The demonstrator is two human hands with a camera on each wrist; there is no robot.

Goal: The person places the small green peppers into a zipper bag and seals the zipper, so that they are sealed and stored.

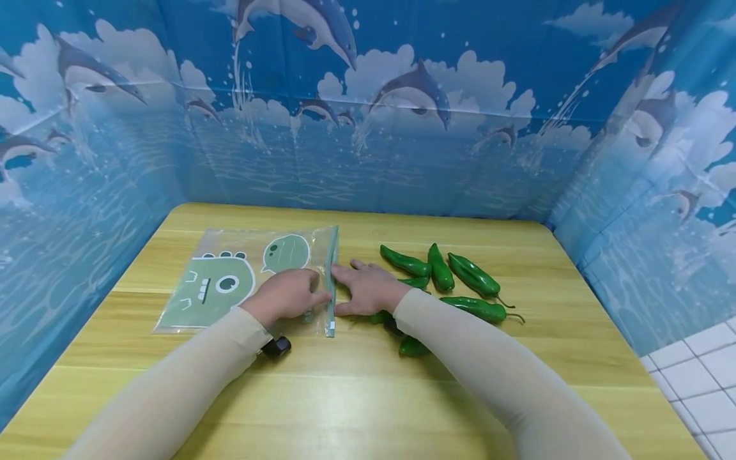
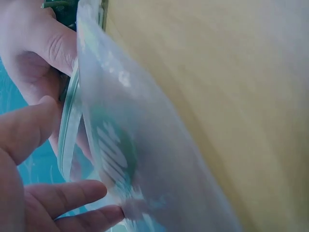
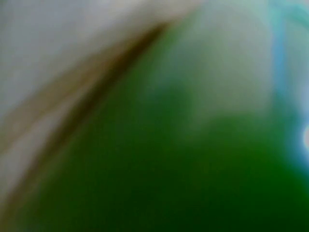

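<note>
A clear zip bag (image 1: pixel 224 281) with a green monster print lies flat on the left of the table, its green zip edge (image 1: pixel 331 252) facing right. My left hand (image 1: pixel 287 295) rests over the bag beside that edge; in the left wrist view its extended fingers (image 2: pixel 72 195) touch the plastic, and the zip strip (image 2: pixel 69 113) stands apart from the other layer. My right hand (image 1: pixel 368 287) reaches the zip edge from the right, fingers spread. Beneath and beside the right forearm lie several green peppers (image 1: pixel 473 275). Blurred green (image 3: pixel 193 193) fills most of the right wrist view.
The yellow wood-grain table (image 1: pixel 356 402) has rounded far corners. A blue curtain (image 1: pixel 368 147) printed with dolphins encloses its back and sides. A small black object (image 1: pixel 277 347) sits under my left wrist. White tiles (image 1: pixel 701 370) show at the lower right.
</note>
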